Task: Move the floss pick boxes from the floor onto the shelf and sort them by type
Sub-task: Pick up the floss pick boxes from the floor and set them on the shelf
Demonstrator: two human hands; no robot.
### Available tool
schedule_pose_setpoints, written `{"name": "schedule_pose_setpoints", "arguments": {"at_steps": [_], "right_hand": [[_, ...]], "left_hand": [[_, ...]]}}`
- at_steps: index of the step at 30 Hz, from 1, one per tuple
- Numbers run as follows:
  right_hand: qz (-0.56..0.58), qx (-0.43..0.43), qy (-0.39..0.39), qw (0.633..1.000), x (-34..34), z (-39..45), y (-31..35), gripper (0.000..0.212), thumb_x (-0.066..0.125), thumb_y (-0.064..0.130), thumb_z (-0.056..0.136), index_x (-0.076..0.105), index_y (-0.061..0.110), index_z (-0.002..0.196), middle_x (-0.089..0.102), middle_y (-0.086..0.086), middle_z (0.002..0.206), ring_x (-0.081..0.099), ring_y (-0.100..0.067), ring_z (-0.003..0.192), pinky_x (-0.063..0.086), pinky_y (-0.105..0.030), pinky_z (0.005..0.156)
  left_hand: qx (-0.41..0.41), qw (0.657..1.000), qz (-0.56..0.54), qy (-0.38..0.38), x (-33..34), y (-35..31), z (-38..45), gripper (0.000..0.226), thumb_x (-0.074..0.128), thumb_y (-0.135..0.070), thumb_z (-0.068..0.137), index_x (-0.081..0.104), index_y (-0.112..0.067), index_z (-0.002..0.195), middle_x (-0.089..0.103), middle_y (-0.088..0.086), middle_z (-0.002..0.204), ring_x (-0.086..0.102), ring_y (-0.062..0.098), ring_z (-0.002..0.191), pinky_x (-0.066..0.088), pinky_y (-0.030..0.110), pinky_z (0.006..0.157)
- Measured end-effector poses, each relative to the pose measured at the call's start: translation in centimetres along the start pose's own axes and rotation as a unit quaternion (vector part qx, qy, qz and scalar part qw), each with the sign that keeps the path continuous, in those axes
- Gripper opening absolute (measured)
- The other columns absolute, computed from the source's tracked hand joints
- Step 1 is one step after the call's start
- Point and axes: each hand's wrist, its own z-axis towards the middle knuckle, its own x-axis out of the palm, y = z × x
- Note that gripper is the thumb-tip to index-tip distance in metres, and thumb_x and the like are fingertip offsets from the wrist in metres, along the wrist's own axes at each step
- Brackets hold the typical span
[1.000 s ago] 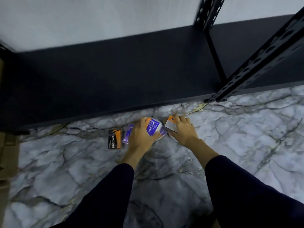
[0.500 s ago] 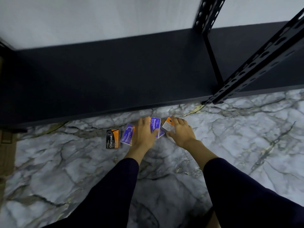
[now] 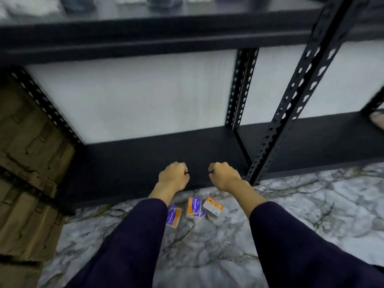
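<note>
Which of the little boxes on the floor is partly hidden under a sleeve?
The leftmost box, purple and orange: the left sleeve covers its left edge. The middle box and right box lie in full view.

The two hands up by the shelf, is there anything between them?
No. In the head view, only the dark bottom shelf shows in the gap between the left hand and right hand; the boxes lie lower down on the floor.

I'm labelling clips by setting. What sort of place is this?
Probably a stockroom or storage area: black slotted-steel shelving, stacked cardboard cartons beside it, and small floss pick boxes on the marble-patterned floor.
</note>
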Motion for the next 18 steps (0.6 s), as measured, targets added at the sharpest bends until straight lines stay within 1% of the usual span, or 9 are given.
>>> {"name": "schedule_pose_setpoints", "arguments": {"at_steps": [3,6,9,11,14,16,18], "right_hand": [[-0.015,-0.026,-0.036,0.999,-6.2,-2.8,2.5,0.029,0.044,0.019,0.095,0.058,0.010,0.119,0.058,-0.014,0.121,0.058,-0.036,0.105,0.048,-0.039,0.080],[-0.025,-0.047,-0.075,0.996,-12.0,-5.6,5.0,0.029,0.046,0.022,0.095,0.060,0.011,0.118,0.058,-0.013,0.124,0.058,-0.035,0.108,0.047,-0.038,0.083],[-0.029,-0.058,-0.113,0.991,-17.2,-8.3,7.4,0.034,0.047,0.023,0.096,0.056,0.012,0.127,0.056,-0.011,0.130,0.056,-0.032,0.114,0.045,-0.035,0.087],[-0.032,-0.064,-0.139,0.988,-20.1,-9.5,8.8,0.036,0.047,0.023,0.096,0.055,0.013,0.129,0.055,-0.010,0.131,0.055,-0.031,0.115,0.043,-0.035,0.086],[-0.041,-0.077,-0.171,0.981,-23.8,-10.8,10.7,0.035,0.046,0.023,0.095,0.055,0.013,0.127,0.055,-0.010,0.128,0.054,-0.030,0.115,0.042,-0.035,0.081],[-0.042,-0.089,-0.192,0.976,-25.7,-11.2,11.9,0.032,0.047,0.023,0.094,0.056,0.012,0.123,0.057,-0.010,0.124,0.055,-0.031,0.112,0.042,-0.035,0.078],[-0.040,-0.098,-0.216,0.971,-27.5,-11.4,12.9,0.027,0.048,0.024,0.093,0.059,0.012,0.116,0.060,-0.010,0.116,0.059,-0.030,0.102,0.044,-0.034,0.074]], "left_hand": [[0.011,0.999,0.023,-0.040,-6.2,-2.2,-2.8,0.023,0.048,-0.026,0.095,0.060,-0.022,0.114,0.058,0.001,0.122,0.056,0.023,0.109,0.043,0.034,0.083],[0.019,0.996,0.044,-0.073,-11.9,-4.3,-5.5,0.024,0.047,-0.029,0.096,0.060,-0.021,0.115,0.058,0.003,0.122,0.058,0.025,0.107,0.044,0.034,0.084],[0.019,0.991,0.068,-0.114,-16.9,-6.1,-8.0,0.026,0.046,-0.029,0.096,0.061,-0.019,0.114,0.060,0.004,0.118,0.060,0.026,0.102,0.045,0.033,0.080],[0.021,0.987,0.075,-0.140,-20.0,-7.2,-9.2,0.026,0.045,-0.029,0.096,0.063,-0.017,0.110,0.062,0.004,0.114,0.061,0.026,0.100,0.044,0.032,0.077],[0.031,0.981,0.085,-0.173,-24.0,-8.5,-10.4,0.027,0.045,-0.031,0.096,0.063,-0.016,0.109,0.063,0.004,0.114,0.060,0.026,0.100,0.044,0.034,0.078],[0.038,0.975,0.084,-0.200,-26.3,-9.2,-11.1,0.026,0.045,-0.032,0.095,0.063,-0.017,0.109,0.063,0.004,0.113,0.061,0.027,0.097,0.045,0.035,0.077],[0.049,0.969,0.082,-0.229,-28.4,-9.8,-11.4,0.026,0.046,-0.034,0.096,0.063,-0.018,0.107,0.063,0.004,0.110,0.061,0.028,0.096,0.046,0.036,0.077]]}}
